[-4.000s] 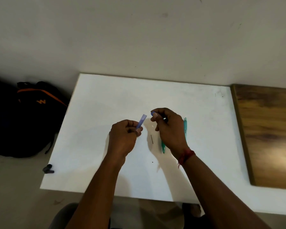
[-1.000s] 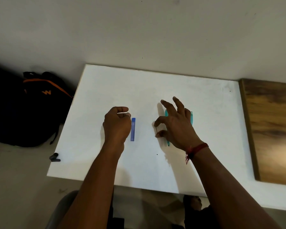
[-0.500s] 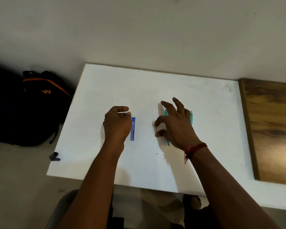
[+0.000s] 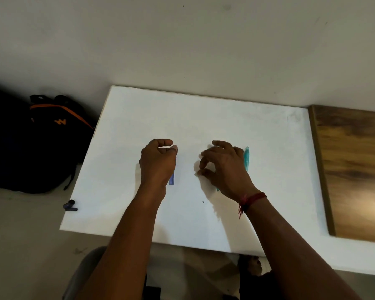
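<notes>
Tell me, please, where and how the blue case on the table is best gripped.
I would pinch the blue case across its long edges, at the near end showing beside the left hand, coming from above: it lies flat on the white table, slim and narrow.

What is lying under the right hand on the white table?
A teal pen: one end shows beside the right hand, a tip below it. The hand covers its middle.
</notes>
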